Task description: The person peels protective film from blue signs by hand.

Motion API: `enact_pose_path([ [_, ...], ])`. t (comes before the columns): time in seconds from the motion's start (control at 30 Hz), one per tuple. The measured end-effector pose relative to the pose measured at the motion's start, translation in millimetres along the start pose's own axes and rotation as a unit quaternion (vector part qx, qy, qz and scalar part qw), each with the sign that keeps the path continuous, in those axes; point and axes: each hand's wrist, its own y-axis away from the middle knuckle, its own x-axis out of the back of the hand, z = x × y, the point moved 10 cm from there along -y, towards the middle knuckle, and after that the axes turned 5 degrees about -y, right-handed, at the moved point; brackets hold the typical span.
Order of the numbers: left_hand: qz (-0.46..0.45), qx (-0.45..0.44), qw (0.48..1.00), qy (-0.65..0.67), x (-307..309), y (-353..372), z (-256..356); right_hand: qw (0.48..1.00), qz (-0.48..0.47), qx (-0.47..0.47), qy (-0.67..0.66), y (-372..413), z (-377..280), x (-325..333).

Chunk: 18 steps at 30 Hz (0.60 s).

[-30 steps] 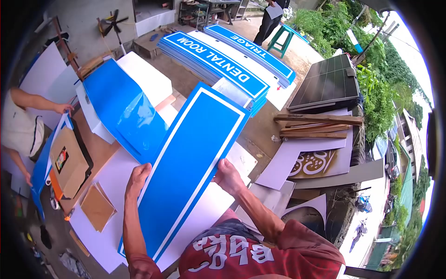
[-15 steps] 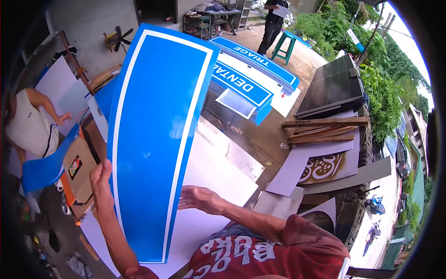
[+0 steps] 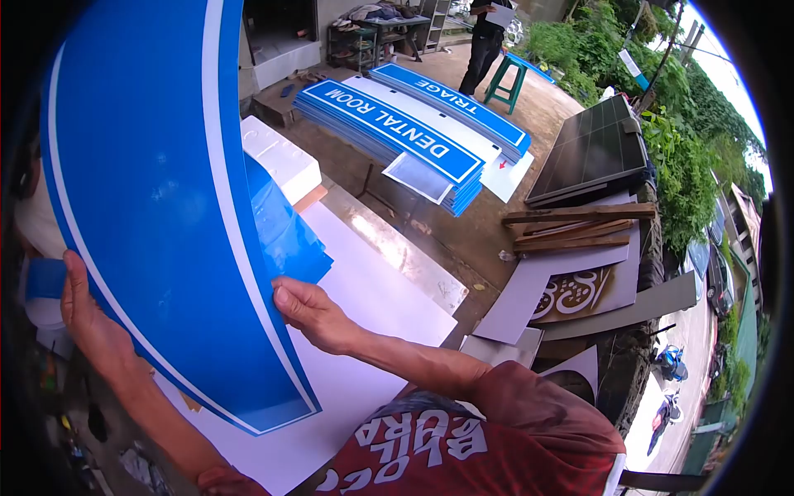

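A long blue sign panel (image 3: 157,198) with a white border line fills the left of the view, raised and tilted in front of me. No lettering shows on the side facing me. My left hand (image 3: 103,331) grips its left edge, the palm against that edge. On the opposite edge, my right hand (image 3: 318,314) is closed, with the thumb on the near side and the other fingers partly hidden. Beneath the panel lies a white sheet (image 3: 364,331). Partly hidden behind the panel are glossy blue sheets (image 3: 289,236).
Stacked blue signs read DENTAL ROOM (image 3: 389,124) and TRIAGE (image 3: 447,95). Wooden strips (image 3: 579,219), a dark solar-type panel (image 3: 583,153) and cut boards (image 3: 513,302) lie to the right. A person (image 3: 486,41) stands near a green stool (image 3: 506,83). A white foam block (image 3: 281,161) sits ahead.
The blue panel has swung left and come closer to me. My right hand, open beside the panel before, now grips its right edge. My left hand has moved left with it.
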Motion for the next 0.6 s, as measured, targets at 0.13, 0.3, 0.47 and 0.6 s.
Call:
enact_pose_path([
  [0.13, 0.056, -0.041, 0.998, -0.005, 23.0, 4.3, 23.3, 0.987, 0.034, 0.091, 0.125, -16.0, -56.2, -12.0],
  [0.3, 0.097, -0.039, 0.991, 0.088, 47.3, 20.3, 15.9, 0.969, 0.028, 0.164, 0.184, -48.8, -99.7, -22.5],
  [0.47, 0.186, 0.049, 0.963, 0.190, 79.2, 57.8, -29.3, 0.948, -0.051, 0.123, 0.288, -83.8, -115.6, -35.8],
  [0.6, 0.119, 0.047, 0.957, 0.261, 98.7, 122.5, -84.3, 0.937, -0.109, -0.013, 0.332, -101.6, -78.7, -29.5],
])
